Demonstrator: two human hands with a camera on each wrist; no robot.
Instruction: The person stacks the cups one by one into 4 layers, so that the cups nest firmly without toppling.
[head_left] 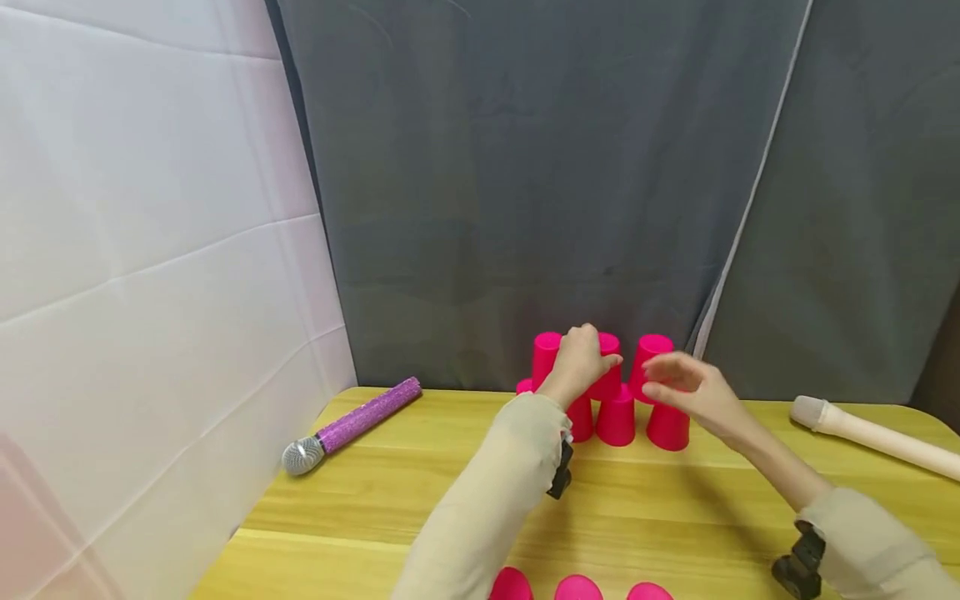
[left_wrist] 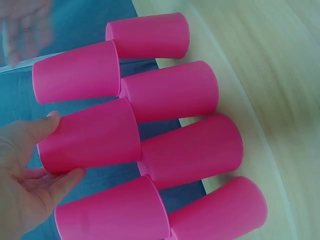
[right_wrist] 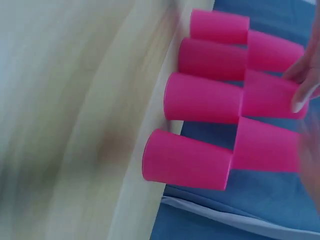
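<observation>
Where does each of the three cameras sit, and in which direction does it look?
Head: on the person's head, facing forward and down at the wooden table and the stack of pink cups; both sleeved arms, the left hand and the right hand show.
Left wrist: on the left wrist, facing the cup stack side-on; the left hand grips a second-row cup.
Right wrist: on the right wrist, facing the stack from the other side; only blurred fingertips show.
Shared: all three views see the same pink cups.
</observation>
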